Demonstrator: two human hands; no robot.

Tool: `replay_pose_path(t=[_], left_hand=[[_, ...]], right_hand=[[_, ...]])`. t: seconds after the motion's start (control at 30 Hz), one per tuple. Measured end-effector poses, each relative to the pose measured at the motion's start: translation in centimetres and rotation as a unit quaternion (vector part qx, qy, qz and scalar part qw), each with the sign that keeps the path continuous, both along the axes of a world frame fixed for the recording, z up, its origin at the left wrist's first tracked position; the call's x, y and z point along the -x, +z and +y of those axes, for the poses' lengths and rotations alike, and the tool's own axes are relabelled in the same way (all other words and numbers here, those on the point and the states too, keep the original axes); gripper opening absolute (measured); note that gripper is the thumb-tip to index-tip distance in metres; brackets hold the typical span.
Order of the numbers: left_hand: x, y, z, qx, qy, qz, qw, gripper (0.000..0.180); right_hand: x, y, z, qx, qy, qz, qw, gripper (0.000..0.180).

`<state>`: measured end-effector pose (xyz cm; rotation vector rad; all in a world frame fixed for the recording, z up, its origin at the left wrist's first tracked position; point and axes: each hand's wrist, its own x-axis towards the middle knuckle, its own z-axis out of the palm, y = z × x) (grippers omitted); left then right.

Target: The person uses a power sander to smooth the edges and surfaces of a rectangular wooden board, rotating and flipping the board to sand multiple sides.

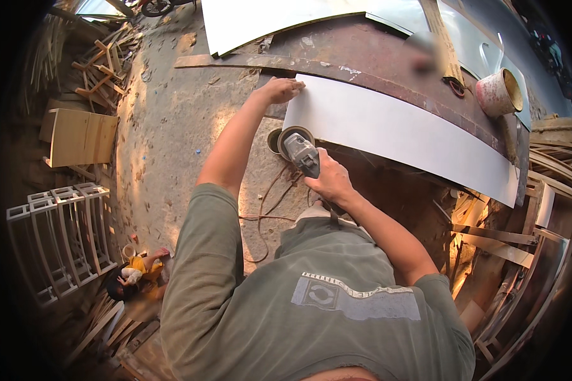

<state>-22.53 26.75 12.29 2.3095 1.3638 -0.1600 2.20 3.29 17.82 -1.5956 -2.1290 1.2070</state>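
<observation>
My right hand (332,178) is closed round the body of a grey angle grinder (304,155). The grinder's round disc (293,132) is at the near left corner of a long white panel (394,124); whether disc and panel touch I cannot tell. At the panel's far left corner, my left hand (282,90) holds the edge with its fingers together. The panel lies lengthwise across a worn reddish-brown table (356,47), its near edge reaching over the table's side. Beside the disc, partly hidden by it, is a round tin-like container (274,141).
A cord (260,218) loops over the floor by my legs. On the table stand a stained bucket (499,93) and a wooden strip (443,41); a large white sheet (279,19) lies beyond. Another person (140,279) sits low at the left, near white frames (63,232) and scrap wood.
</observation>
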Motion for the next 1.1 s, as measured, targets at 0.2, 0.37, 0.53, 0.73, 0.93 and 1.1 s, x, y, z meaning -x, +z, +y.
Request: replay_pose_path(t=[0.2, 0.37, 0.53, 0.73, 0.93, 1.1], left_hand=[[0.4, -0.3, 1.3, 0.103, 0.030, -0.049, 0.993, 0.049], [1.3, -1.1, 1.2, 0.079, 0.010, -0.064, 0.995, 0.049], [1.2, -1.3, 1.0, 0.064, -0.015, -0.060, 0.996, 0.048], [0.8, -0.9, 0.4, 0.031, -0.018, -0.032, 0.999, 0.051], [-0.2, 0.7, -0.2, 0.040, 0.019, -0.014, 0.999, 0.047], [-1.9, 0.7, -1.2, -0.013, 0.041, 0.042, 0.998, 0.053]], right_hand=[[5.1, 0.3, 2.0, 0.013, 0.024, -0.011, 1.000, 0.084], [5.0, -0.8, 0.7, -0.029, 0.024, -0.007, 0.999, 0.090], [4.6, -1.9, -0.5, -0.012, 0.004, -0.018, 1.000, 0.092], [0.3, -2.9, -1.3, -0.039, -0.037, -0.044, 0.998, 0.095], [-6.6, -2.5, -3.2, -0.034, -0.103, -0.042, 0.993, 0.094], [-12.6, -3.3, -6.5, -0.055, -0.171, -0.019, 0.984, 0.091]])
